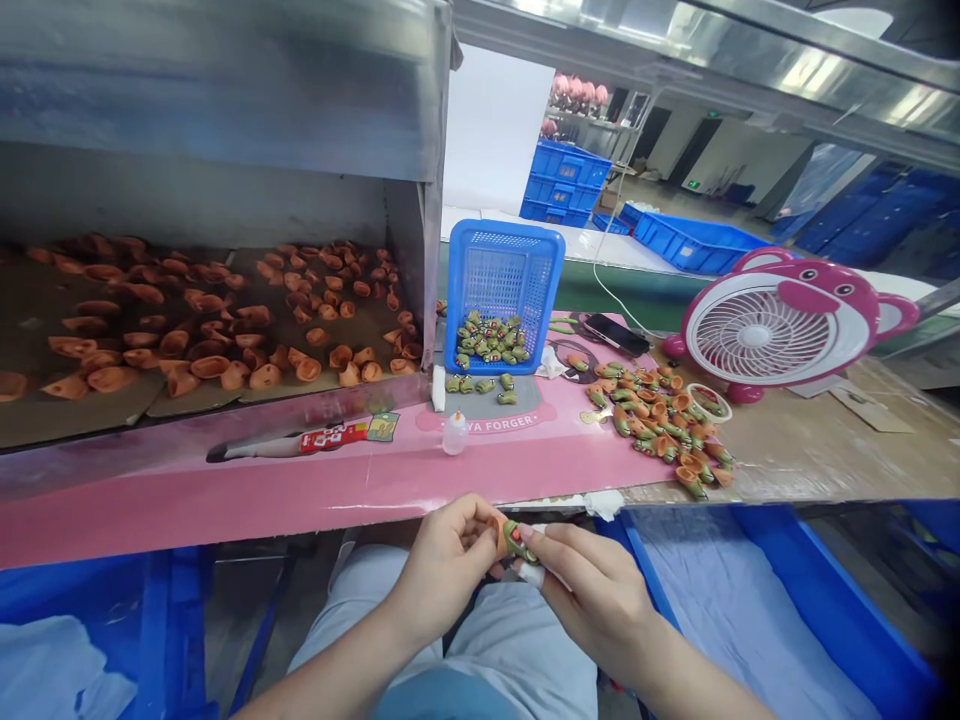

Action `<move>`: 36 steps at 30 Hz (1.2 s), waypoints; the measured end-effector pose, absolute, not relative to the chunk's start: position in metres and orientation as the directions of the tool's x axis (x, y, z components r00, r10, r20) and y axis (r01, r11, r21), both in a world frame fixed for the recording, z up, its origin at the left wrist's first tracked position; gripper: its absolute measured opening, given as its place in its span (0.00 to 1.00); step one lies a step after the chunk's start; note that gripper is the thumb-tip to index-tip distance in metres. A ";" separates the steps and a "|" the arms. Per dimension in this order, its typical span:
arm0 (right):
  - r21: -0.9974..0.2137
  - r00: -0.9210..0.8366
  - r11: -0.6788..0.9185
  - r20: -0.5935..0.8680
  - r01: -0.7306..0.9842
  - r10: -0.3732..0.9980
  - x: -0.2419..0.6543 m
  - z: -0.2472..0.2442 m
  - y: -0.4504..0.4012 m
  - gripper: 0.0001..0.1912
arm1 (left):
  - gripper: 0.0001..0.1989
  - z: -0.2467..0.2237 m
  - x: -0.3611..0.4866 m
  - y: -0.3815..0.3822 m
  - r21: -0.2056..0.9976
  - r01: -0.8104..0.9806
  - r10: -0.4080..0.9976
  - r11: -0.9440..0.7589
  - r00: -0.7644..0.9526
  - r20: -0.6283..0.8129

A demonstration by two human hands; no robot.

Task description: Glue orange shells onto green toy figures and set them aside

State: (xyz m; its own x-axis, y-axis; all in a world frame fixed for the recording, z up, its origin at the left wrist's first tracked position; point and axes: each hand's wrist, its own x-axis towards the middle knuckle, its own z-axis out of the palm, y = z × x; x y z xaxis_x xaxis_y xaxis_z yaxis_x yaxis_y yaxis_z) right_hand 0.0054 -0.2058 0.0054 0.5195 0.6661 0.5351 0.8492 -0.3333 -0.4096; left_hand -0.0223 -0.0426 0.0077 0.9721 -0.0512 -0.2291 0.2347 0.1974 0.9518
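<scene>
The little orange-and-green molded piece (511,538) sits between the person's 2 hands, just in front of the table (810,440) edge. Its long axis runs roughly side to side, orange end toward the left hand (444,572) and green end toward the right hand (594,592). Both hands are pinched narrow on it, with white tape (531,575) around the right hand's fingers. Straight ahead, a plastic squeeze bottle (454,434) stands on a pink board (315,495). Farther up, a tilted blue mesh basket (504,262) holds green pieces (487,340), a mixed pile of orange-and-green parts (652,425) lies to the right, and a steel bin (225,215) is loaded with orange cones (217,325). Below the table on the right, there's a blue crate (780,600) lined with pale cloth.
</scene>
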 end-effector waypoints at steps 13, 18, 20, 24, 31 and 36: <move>-0.439 0.546 -0.349 0.490 0.828 0.679 -0.002 -0.008 -0.208 0.20 | 0.03 -0.008 -0.028 -0.043 0.963 0.238 -0.073 0.124 0.970 -0.230; -0.412 0.535 -0.369 0.433 0.833 0.725 0.003 -0.007 -0.210 0.20 | 0.04 -0.012 -0.029 -0.037 0.965 0.207 -0.134 0.164 0.973 -0.186; -0.427 0.549 -0.377 0.416 0.822 0.725 0.004 -0.006 -0.211 0.19 | 0.05 -0.012 -0.030 -0.033 0.962 0.219 -0.183 0.165 0.965 -0.188; -0.450 0.554 -0.366 0.415 0.815 0.722 0.005 -0.007 -0.211 0.18 | 0.07 -0.013 -0.032 -0.028 0.947 0.272 -0.209 0.173 0.949 -0.235; -0.431 0.496 -0.301 0.472 0.851 0.729 0.001 -0.007 -0.212 0.21 | 0.07 -0.021 -0.034 -0.027 0.895 0.322 -0.240 0.309 0.937 -0.254; -0.437 0.479 -0.267 0.501 0.859 0.721 -0.003 -0.006 -0.213 0.22 | 0.07 -0.020 -0.036 -0.027 0.877 0.350 -0.275 0.330 0.924 -0.266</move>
